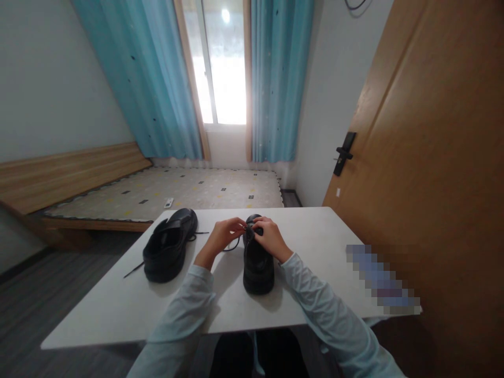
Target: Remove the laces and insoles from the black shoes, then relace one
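A black shoe (259, 273) stands on the white table in front of me, heel toward me and toe toward the window. Over its lacing area both my hands meet. My left hand (225, 234) pinches at the shoe's left side, where a black shoelace (235, 247) loops down to the table. My right hand (271, 240) has thumb and fingers closed on the upper front of the shoe. The fingertips partly hide the eyelets and what lies between them. A second black shoe (165, 257) rests to the left, its lace ends spread loose on both sides.
The white table (307, 299) has a pixelated blue item (381, 278) on its right side. Beyond it is a bed (205, 184) with a small white remote (169, 202) on it. A wooden door (433, 157) stands close at the right.
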Demonstrator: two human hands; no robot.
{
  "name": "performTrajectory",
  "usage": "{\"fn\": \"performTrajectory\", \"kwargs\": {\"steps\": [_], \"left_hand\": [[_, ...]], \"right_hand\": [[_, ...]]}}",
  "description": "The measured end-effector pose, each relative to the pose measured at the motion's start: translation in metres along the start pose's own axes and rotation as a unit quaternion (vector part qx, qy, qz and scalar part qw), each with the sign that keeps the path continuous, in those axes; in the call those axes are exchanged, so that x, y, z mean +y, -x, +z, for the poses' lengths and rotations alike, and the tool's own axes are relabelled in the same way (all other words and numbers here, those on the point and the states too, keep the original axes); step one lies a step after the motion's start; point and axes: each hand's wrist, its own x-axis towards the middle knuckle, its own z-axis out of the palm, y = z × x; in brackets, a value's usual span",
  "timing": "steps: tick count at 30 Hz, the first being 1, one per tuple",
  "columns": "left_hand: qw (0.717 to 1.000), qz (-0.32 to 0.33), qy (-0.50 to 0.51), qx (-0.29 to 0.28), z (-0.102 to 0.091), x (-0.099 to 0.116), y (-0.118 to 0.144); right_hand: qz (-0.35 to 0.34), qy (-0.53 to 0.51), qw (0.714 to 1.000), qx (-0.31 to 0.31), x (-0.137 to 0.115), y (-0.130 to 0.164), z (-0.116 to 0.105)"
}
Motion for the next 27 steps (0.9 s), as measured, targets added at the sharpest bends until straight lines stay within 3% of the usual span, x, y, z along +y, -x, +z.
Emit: {"fn": "performTrajectory", "kwargs": {"steps": [8,21,27], "left_hand": [[0.998,0.019,0.066,-0.016,0.000,-0.001,0.000],[0.995,-0.004,-0.092,0.036,0.005,-0.012,-0.002],[0.992,0.047,-0.114,-0.002,0.001,-0.007,0.000]], "right_hand": [[0.011,-0.002,1.000,-0.002,-0.003,-0.001,0.000],[0.003,0.038,0.999,0.005,0.002,0.000,0.004],[0.012,0.021,1.000,0.005,-0.002,0.000,0.002]]}}
